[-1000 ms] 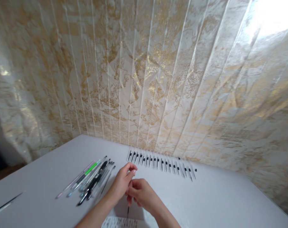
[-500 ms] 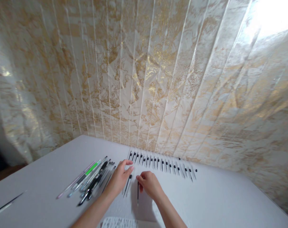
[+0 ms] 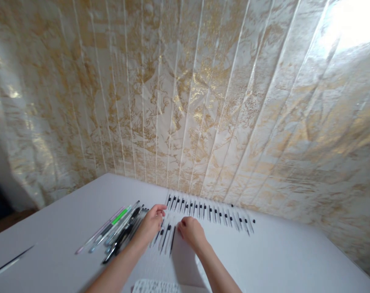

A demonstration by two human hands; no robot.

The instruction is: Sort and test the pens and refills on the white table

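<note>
My left hand [image 3: 153, 221] hovers over the left part of a short group of pen parts, its fingers curled; whether it holds something is hidden. Beside it to the right, my right hand [image 3: 189, 230] is closed, its fingertips at the upper part of a thin black refill [image 3: 172, 241]. That refill lies slanted next to clear pen barrels and a dark refill with a black cap [image 3: 161, 232]. Beyond both hands, a long row of clear barrels, black refills and small black caps [image 3: 215, 211] runs across the white table.
A pile of assorted pens, one with a bright green part [image 3: 120, 215], lies left of my left arm. A dark refill [image 3: 12, 260] is at the far left. Printed paper [image 3: 156, 286] sits at the front edge of view. A gold-patterned curtain [image 3: 185, 101] hangs behind the table [image 3: 279, 252].
The black refill at my right hand has moved left, beside the clear barrels. My left hand has shifted slightly left, uncovering more of the barrels. The view has shifted a little.
</note>
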